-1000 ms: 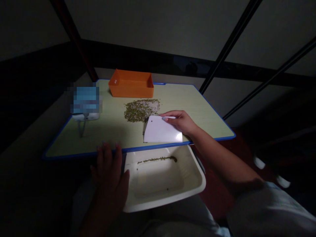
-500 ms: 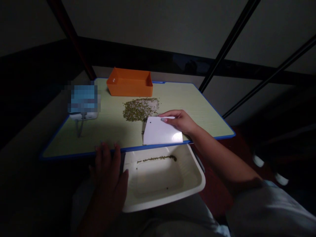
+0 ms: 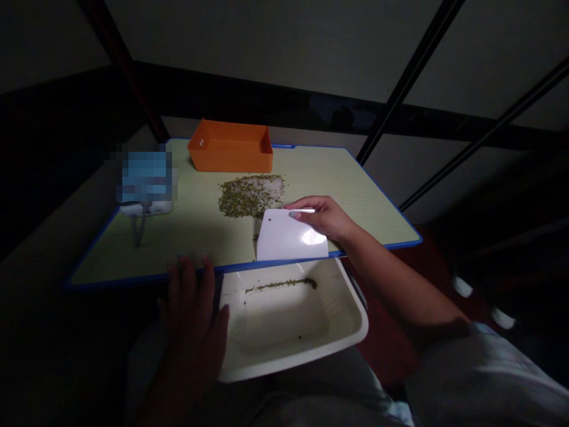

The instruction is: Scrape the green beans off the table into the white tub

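Observation:
My right hand [image 3: 326, 219] grips a white plastic scraper [image 3: 284, 236] by its top edge, thumb on the near face. The scraper's lower edge is at the table's blue front rim, above a white basin [image 3: 284, 359]. A row of small green beans [image 3: 284, 284] and a few loose grains lie inside the basin. My left hand [image 3: 193, 311] is in shadow, its fingers stretched to the table edge. Its thumb lies against the basin's left side. Beyond the scraper, green beans mixed with pale grains [image 3: 249, 197] are spread on the table.
An orange open bin [image 3: 231, 161] stands at the back of the pale green table [image 3: 338, 172]. A device [image 3: 146, 207] with a blurred-out blue screen stands at the left. Behind the table rises a panelled wall [image 3: 275, 41].
The view has shifted slightly, so everything sits a little further left. The scraper stays at the table's front edge in my right hand. Both hands hold nearly the same positions.

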{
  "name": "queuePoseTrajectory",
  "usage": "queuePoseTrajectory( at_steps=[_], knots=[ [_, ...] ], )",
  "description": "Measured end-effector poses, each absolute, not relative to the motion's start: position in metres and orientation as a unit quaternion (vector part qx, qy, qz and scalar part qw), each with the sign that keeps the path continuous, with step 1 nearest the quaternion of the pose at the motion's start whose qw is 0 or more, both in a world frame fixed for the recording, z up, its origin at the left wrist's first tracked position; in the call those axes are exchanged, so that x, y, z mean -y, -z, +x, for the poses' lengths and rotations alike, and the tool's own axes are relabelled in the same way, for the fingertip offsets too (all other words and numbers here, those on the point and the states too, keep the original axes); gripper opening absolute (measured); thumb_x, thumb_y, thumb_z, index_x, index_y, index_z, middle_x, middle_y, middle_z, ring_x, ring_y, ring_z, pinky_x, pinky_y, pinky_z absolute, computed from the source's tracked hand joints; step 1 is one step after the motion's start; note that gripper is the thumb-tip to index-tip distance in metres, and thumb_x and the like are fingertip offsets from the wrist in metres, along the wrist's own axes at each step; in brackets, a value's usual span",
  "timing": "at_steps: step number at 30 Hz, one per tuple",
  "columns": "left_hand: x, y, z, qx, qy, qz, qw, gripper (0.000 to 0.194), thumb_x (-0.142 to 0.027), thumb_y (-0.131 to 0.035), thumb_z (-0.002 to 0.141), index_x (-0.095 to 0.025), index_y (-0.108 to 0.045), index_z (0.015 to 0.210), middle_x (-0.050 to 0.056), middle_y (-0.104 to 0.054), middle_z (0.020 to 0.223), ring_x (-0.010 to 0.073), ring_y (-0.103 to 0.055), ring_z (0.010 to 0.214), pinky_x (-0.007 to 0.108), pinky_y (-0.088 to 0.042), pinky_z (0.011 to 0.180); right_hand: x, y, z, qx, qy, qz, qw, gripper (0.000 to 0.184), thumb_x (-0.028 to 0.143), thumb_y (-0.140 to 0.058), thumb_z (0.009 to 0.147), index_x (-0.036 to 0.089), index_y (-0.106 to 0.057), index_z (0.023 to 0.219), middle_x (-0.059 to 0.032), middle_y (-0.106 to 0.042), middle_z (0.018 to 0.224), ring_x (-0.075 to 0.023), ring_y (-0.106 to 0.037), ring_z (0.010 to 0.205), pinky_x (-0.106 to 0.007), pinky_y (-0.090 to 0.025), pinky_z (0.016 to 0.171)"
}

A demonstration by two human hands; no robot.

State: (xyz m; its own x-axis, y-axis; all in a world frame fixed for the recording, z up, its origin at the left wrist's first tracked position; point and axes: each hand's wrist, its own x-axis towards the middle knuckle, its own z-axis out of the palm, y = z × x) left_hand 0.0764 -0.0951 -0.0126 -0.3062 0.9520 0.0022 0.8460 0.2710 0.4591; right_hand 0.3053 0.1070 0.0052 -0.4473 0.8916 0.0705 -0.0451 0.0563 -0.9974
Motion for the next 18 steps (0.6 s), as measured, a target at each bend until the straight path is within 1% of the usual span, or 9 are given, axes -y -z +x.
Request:
queuePoseTrajectory(
  at_steps=[4,6,10,14,18],
  knots=[
    [0.0947,0.0135,0.0757,-0.789,-0.184,0.57,0.135,0.064,-0.029,-0.034,0.097,-0.015,-0.032,0.159,0.017,-0.013,0.178,0.0337,-0.004,0.167,0.073,-0.016,0.133,-0.1055,-0.0068,0.3057,0.597,-0.598,-0.352,0.403,0.029,0.04,-0.096,0.063,0.025,-0.086,0.085,-0.0027,-0.084,0.091,-0.0111,-0.068,0.076,-0.027,-0.051,0.074],
    [0.0943,0.0142,0.0749,-0.791,-0.182,0.568,0.135,0.064,-0.029,-0.034,0.097,-0.017,-0.032,0.16,0.016,-0.012,0.178,0.0328,-0.004,0.167,0.072,-0.016,0.134,-0.1046,-0.0071,0.306,0.592,-0.598,-0.362,0.401,0.033,0.044,-0.095,0.064,0.023,-0.086,0.088,-0.0038,-0.083,0.091,-0.0118,-0.067,0.073,-0.027,-0.05,0.07],
    [0.0943,0.0145,0.0741,-0.789,-0.182,0.571,0.138,0.065,-0.028,-0.035,0.096,-0.017,-0.03,0.16,0.015,-0.012,0.178,0.0334,-0.004,0.167,0.073,-0.016,0.133,-0.1028,-0.0076,0.3061,0.605,-0.593,-0.367,0.384,0.039,0.049,-0.091,0.068,0.022,-0.086,0.096,-0.0042,-0.082,0.089,-0.0115,-0.063,0.068,-0.026,-0.048,0.064],
    [0.094,0.015,0.0736,-0.788,-0.185,0.569,0.147,0.066,-0.027,-0.037,0.095,-0.017,-0.03,0.16,0.016,-0.01,0.178,0.0346,-0.003,0.167,0.075,-0.015,0.133,-0.1015,-0.0096,0.3065,0.633,-0.576,-0.357,0.373,0.036,0.047,-0.09,0.07,0.023,-0.087,0.096,-0.0046,-0.084,0.093,-0.012,-0.066,0.072,-0.026,-0.05,0.067],
    [0.0941,0.015,0.0738,-0.787,-0.188,0.567,0.155,0.067,-0.027,-0.036,0.096,-0.018,-0.028,0.161,0.016,-0.006,0.179,0.0341,0.0,0.167,0.075,-0.019,0.132,-0.1016,-0.0108,0.307,0.644,-0.57,-0.356,0.366,0.033,0.046,-0.091,0.071,0.025,-0.087,0.097,-0.005,-0.085,0.099,-0.0139,-0.07,0.08,-0.029,-0.054,0.075]
  ],
)
